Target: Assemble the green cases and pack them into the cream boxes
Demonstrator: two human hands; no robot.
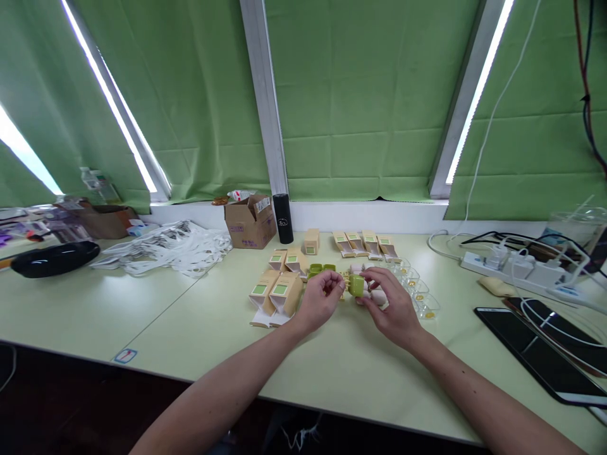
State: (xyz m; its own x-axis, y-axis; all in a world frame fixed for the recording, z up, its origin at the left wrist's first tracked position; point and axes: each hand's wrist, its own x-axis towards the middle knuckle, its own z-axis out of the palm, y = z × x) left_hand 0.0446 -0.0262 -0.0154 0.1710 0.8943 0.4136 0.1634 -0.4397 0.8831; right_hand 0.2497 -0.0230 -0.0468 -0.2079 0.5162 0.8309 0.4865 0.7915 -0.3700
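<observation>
My right hand (389, 303) grips a small green pot-like piece (356, 285) between thumb and fingers, tilted on its side. Thin yellow parts (346, 282) stick out from its left end, toward my left hand (323, 294). My left fingers are pinched together beside those parts; what they hold, if anything, is too small to make out. Behind the left hand are more green pieces (322, 268). Pale pinkish pieces (378, 297) lie partly hidden behind the right hand. Clear plastic cups with yellow bits inside (428, 306) stand in a row to its right.
Small kraft boxes with green labels (286, 292) stand left of my hands, with more boxes (368, 244) behind. Farther back are a cardboard carton (250, 222) and a black cylinder (283, 219). White straps (175, 248) lie left; a power strip (512, 272) and a tablet (540, 354) lie right.
</observation>
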